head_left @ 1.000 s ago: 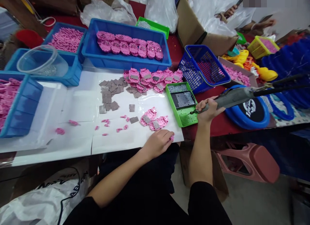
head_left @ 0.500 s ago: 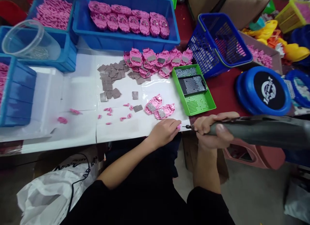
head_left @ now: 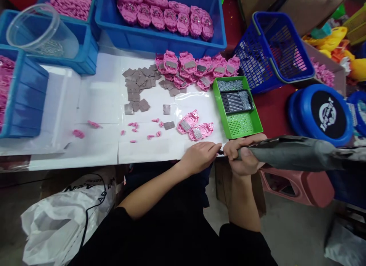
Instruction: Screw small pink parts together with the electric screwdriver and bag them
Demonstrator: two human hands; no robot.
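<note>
- Head view, the only one I have: my right hand [head_left: 243,157] is wrapped round the power screwdriver [head_left: 300,154], which lies roughly level just past the worktop's near edge, bit end pointing left.
- My left hand [head_left: 200,157] is at the near edge, fingers drawn together, right by the bit end. Fingertips hide the spot; can't tell what they grip.
- Hands near each other; can't tell if they touch.
- Two open pink shells [head_left: 201,131], each with a metal plate, lie just in from the near edge, beyond my left hand.
- Green tray [head_left: 246,134] to their right: screws [head_left: 230,85] at far end, black dish [head_left: 221,98] mid-tray.
- Small pink parts [head_left: 150,137] left of the shells.
- Heaped pink shells [head_left: 188,65] toward far edge, against blue bin [head_left: 160,43].
</note>
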